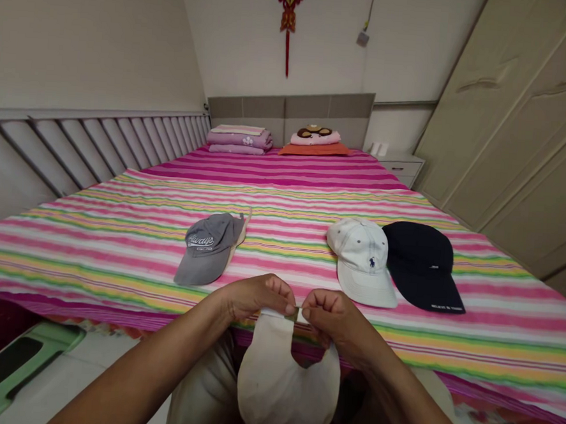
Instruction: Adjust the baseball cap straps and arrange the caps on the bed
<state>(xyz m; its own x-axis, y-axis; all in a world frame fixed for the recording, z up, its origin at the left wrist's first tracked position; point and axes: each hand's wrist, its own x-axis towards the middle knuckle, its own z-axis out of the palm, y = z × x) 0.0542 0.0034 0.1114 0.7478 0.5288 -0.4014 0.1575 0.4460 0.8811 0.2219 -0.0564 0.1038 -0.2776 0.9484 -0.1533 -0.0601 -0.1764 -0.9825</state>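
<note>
Held the beige cap [288, 391] at six o'clock by its strap [296, 315], pinched between closed fingertips of left hand [263, 294] and right hand [332, 314], apparently to keep it steady.

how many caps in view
4: cream fabric cap, held; on striped bed, grey lettered cap left, white cap and black cap right. Beige edge behind the grey could be another.

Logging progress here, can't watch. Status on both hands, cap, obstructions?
Left hand, right hand: pinching back strap. Cream cap: hanging below strap. Other caps: beyond the hands, not in the way.
</note>
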